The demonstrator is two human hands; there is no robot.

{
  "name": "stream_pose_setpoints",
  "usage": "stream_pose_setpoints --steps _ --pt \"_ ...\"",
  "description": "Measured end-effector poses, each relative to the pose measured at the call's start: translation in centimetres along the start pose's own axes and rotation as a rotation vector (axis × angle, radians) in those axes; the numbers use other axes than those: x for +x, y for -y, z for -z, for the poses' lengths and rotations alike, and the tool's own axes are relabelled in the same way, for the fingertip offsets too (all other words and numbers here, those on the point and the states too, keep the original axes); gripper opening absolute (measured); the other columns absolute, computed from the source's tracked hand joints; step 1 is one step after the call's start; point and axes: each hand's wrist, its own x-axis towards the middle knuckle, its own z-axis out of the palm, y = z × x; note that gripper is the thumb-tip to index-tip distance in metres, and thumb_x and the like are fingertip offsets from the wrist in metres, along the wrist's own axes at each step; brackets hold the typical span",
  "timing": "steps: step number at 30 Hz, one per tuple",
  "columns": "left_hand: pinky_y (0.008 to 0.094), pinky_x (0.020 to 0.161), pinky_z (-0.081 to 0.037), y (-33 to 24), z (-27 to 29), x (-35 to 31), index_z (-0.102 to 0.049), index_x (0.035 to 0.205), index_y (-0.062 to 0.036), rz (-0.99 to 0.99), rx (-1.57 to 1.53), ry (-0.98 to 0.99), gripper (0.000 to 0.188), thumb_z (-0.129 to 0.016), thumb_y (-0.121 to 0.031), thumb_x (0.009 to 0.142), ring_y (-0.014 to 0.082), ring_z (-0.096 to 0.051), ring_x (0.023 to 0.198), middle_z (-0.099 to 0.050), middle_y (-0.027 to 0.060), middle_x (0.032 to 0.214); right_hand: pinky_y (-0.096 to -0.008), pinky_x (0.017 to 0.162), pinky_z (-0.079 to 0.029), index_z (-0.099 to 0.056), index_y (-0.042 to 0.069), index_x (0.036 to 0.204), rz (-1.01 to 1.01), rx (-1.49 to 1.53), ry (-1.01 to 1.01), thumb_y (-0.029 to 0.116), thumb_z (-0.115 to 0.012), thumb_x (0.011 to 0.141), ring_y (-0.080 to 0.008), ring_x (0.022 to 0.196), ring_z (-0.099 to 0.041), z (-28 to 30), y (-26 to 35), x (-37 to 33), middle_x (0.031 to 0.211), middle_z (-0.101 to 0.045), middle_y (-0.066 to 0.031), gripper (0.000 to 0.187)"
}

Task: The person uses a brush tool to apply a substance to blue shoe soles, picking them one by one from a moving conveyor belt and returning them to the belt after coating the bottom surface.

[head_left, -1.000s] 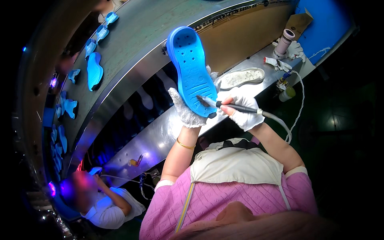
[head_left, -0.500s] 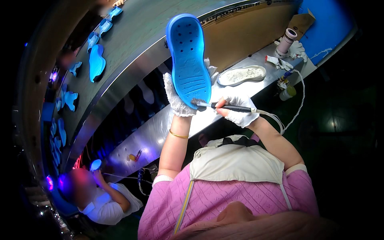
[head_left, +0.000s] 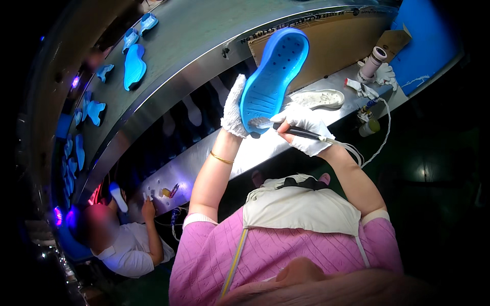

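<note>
A blue shoe sole (head_left: 273, 76) with small holes and ridges is held up in front of me, its toe end tilted away to the right. My left hand (head_left: 235, 109), in a white knit glove, grips its left side near the lower end; some of its fingers are hidden behind the sole. My right hand (head_left: 303, 127), gloved with bare fingertips showing, is closed round the black handle of a brush (head_left: 301, 132). A thin white tube runs from the handle. The bristles touch the lower end of the sole's inner face.
A white sole-shaped piece (head_left: 319, 99) lies on the metal shelf (head_left: 199, 153). Gloves (head_left: 361, 88) and a pink cylinder (head_left: 375, 62) stand right. Beyond, a conveyor belt (head_left: 189, 35) carries several blue soles (head_left: 135, 67). A co-worker (head_left: 130, 245) sits at left, holding a sole.
The blue sole has tilted, its far end swinging right, and my left hand has turned with it. The brush stays at its lower end. The co-worker's hands have moved apart.
</note>
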Motion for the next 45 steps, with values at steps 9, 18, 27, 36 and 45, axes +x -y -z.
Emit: stream_pose_setpoints --steps 9,18,27,36,45 --pt "0.0289 0.069 -0.054 -0.3 1.3 0.8 -0.060 0.107 -0.0025 0.223 0.530 -0.364 0.041 -0.058 -0.038 0.086 0.0190 -0.063 0.077 -0.064 0.0111 0.094 -0.0286 0.076 -0.048 -0.063 0.002 0.074 -0.394 0.247 0.318 -0.006 -0.067 0.065 -0.0161 0.081 -0.060 2.4 -0.5 1.6 0.083 -0.063 -0.0079 0.013" --pt "0.0289 0.062 -0.052 -1.0 0.3 0.8 -0.061 0.101 -0.0026 0.338 0.727 -0.379 0.048 -0.059 -0.047 0.084 0.0173 -0.061 0.074 -0.063 0.0116 0.090 -0.0303 0.077 -0.048 -0.064 0.007 0.076 -0.393 -0.088 0.386 0.002 -0.067 0.069 -0.0195 0.083 -0.061 4.2 -0.4 1.5 0.088 -0.064 -0.0053 0.009" --pt "0.0444 0.089 -0.048 1.7 0.7 0.8 -0.041 0.127 0.0030 0.066 0.037 -0.036 0.072 -0.035 -0.058 0.088 0.0346 -0.058 0.100 -0.053 0.0239 0.118 -0.0240 0.068 -0.048 -0.062 0.001 0.084 -0.410 0.268 -0.153 -0.002 -0.066 0.076 -0.0109 0.074 -0.059 -0.6 0.5 -1.2 0.083 -0.064 -0.0056 0.009" --pt "0.0428 0.093 -0.044 3.7 0.7 -0.4 -0.039 0.129 0.0010 -0.045 -0.011 -0.052 0.071 -0.033 -0.056 0.089 0.0332 -0.054 0.107 -0.051 0.0226 0.121 -0.0245 0.065 -0.048 -0.063 0.001 0.086 -0.145 0.088 -0.337 0.001 -0.069 0.075 -0.0115 0.071 -0.060 -0.4 0.7 -0.3 0.079 -0.063 -0.0054 0.013" --pt "0.0523 0.096 -0.041 3.8 0.2 -2.1 -0.032 0.134 -0.0010 0.004 -0.033 -0.085 0.078 -0.036 -0.062 0.086 0.0381 -0.052 0.108 -0.048 0.0228 0.124 -0.0227 0.061 -0.049 -0.065 0.003 0.086 -0.449 0.376 -0.230 0.006 -0.068 0.078 -0.0103 0.067 -0.061 2.5 0.2 1.1 0.074 -0.064 -0.0056 0.010"
